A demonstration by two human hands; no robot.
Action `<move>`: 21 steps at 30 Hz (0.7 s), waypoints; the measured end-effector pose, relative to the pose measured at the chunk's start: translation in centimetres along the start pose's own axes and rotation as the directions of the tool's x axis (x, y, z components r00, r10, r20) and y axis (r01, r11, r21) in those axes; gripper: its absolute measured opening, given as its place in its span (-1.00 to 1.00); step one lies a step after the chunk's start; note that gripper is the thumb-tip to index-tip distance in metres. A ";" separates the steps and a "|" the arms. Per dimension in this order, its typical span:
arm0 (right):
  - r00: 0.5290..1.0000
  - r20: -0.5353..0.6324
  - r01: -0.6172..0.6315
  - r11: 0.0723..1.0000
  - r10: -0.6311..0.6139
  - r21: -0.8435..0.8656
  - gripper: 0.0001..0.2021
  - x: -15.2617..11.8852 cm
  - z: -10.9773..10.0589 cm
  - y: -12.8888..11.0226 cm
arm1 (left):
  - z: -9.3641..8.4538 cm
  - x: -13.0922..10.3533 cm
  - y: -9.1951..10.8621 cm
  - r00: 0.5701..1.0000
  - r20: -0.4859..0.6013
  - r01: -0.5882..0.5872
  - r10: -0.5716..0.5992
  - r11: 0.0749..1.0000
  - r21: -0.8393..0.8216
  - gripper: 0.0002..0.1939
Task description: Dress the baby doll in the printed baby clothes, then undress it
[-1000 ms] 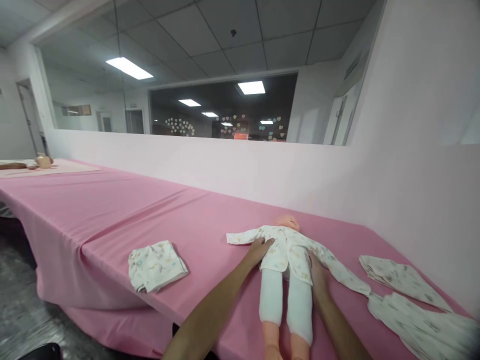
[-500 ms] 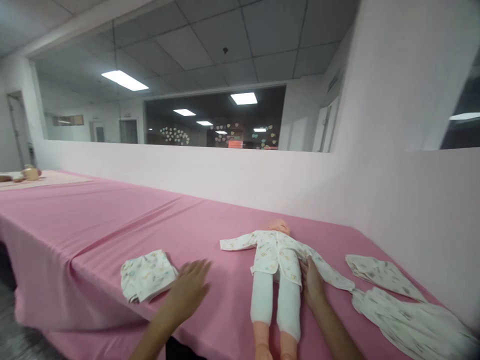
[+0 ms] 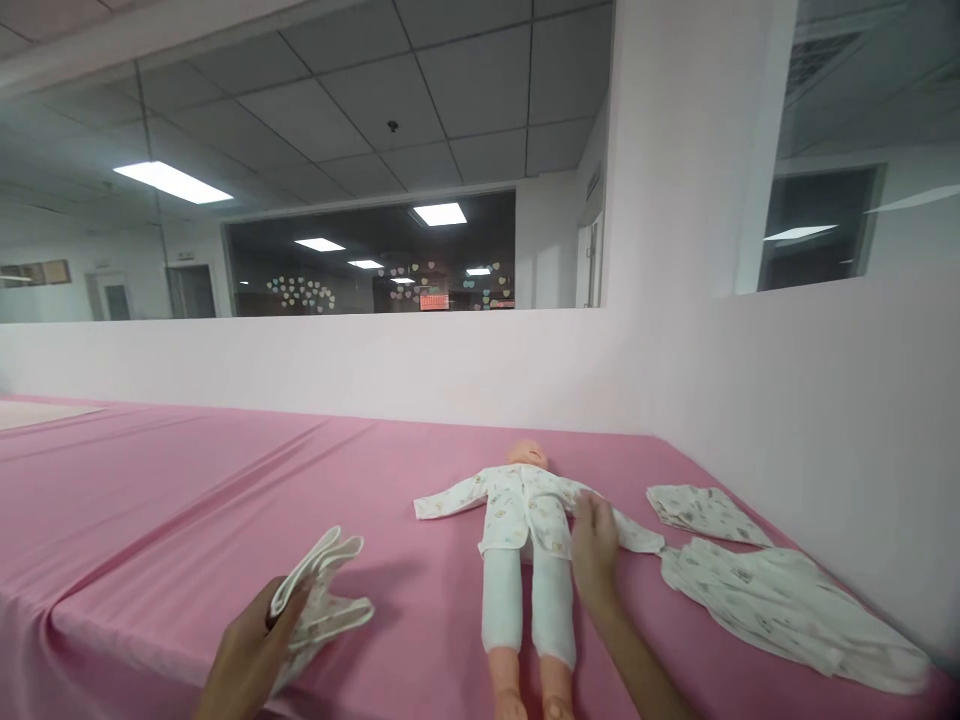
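A doll (image 3: 526, 455) lies on its back on the pink-covered table, wearing a white printed baby jacket (image 3: 504, 512) that hangs open at the front and white leggings (image 3: 501, 600). Its arms are spread to the sides. My left hand (image 3: 251, 635) is closed on a folded, white printed baby garment (image 3: 322, 590), lifted above the cloth left of the doll. The garment's kind is hard to make out while folded. My right hand (image 3: 596, 550) hovers at or over the jacket's right-side sleeve; its fingers are blurred, and contact cannot be made out.
On the right lie a folded printed cloth (image 3: 709, 512) and a larger spread printed garment (image 3: 787, 605), near the doll's sleeve end. The pink tablecloth (image 3: 225, 480) has creases on the left. A white wall (image 3: 450, 365) with windows borders the table behind and at right.
My left hand has taken hold of the folded garment and lifted it off the table. My right hand has moved up slightly from the doll's side to the sleeve. The view has turned right.
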State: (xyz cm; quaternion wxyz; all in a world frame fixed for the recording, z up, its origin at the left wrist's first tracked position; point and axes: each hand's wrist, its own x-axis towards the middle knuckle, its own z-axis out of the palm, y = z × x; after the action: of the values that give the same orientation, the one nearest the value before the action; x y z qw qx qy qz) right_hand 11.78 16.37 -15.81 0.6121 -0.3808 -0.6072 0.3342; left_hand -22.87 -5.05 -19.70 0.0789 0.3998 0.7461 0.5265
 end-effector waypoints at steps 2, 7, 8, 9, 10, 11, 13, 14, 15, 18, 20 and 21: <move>0.996 0.087 0.023 0.999 -0.020 -0.032 -0.73 -3.1 1.1 -4.7 | 1.9 -1.9 4.1 0.994 0.022 0.108 -0.106 0.952 -0.286 -0.36; 0.618 0.777 0.349 0.926 -0.115 -0.141 -0.63 -10.1 2.6 -12.6 | 6.5 -6.8 11.2 0.942 0.335 0.162 0.039 0.818 -0.552 -0.46; 0.593 0.799 0.390 0.903 -0.099 -0.177 -0.65 -10.6 2.3 -13.1 | 6.9 -7.4 11.7 0.924 0.379 0.188 0.061 0.788 -0.586 -0.48; 0.603 0.793 0.404 0.889 -0.084 -0.214 -0.71 -10.8 1.7 -13.4 | 7.1 -7.7 11.8 0.914 0.401 0.214 0.064 0.762 -0.611 -0.50; 0.637 0.768 0.391 0.888 -0.072 -0.241 -0.77 -10.7 1.0 -13.4 | 7.1 -7.7 11.6 0.912 0.408 0.238 0.050 0.746 -0.623 -0.51; 0.679 0.731 0.359 0.898 -0.065 -0.253 -0.82 -10.3 0.2 -13.5 | 6.9 -7.5 11.1 0.919 0.393 0.249 0.021 0.741 -0.624 -0.51; 0.763 0.645 0.256 0.936 -0.042 -0.242 -0.87 -9.2 -1.5 -13.6 | 5.9 -6.7 9.7 0.951 0.299 0.242 -0.072 0.777 -0.581 -0.46; 0.795 0.606 0.196 0.954 -0.020 -0.226 -0.88 -8.6 -2.3 -13.9 | 5.3 -6.4 9.1 0.972 0.203 0.215 -0.122 0.811 -0.544 -0.40; 0.821 0.571 0.136 0.969 0.005 -0.204 -0.88 -8.1 -2.9 -14.2 | 4.8 -6.1 8.6 0.985 0.078 0.173 -0.155 0.847 -0.503 -0.35; 0.832 0.548 -0.017 0.991 0.087 -0.132 -0.88 -7.6 -3.8 -15.3 | 3.9 -6.6 8.8 0.982 -0.176 0.006 -0.066 0.947 -0.320 -0.28; 0.786 0.607 -0.076 0.993 0.115 -0.090 -0.88 -8.0 -3.6 -16.1 | 4.0 -7.4 10.4 0.994 -0.065 -0.097 0.086 0.973 -0.209 -0.33; 0.754 0.645 -0.095 0.993 0.120 -0.075 -0.89 -8.2 -3.5 -16.4 | 4.2 -7.7 11.5 0.986 0.056 -0.144 0.158 0.970 -0.194 -0.36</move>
State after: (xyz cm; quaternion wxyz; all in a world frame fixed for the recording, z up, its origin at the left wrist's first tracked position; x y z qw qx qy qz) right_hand 14.06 1.01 -5.45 0.3369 -0.2873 -0.7645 0.4685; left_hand -9.58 -5.77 -14.14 0.1028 0.4646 0.6569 0.5849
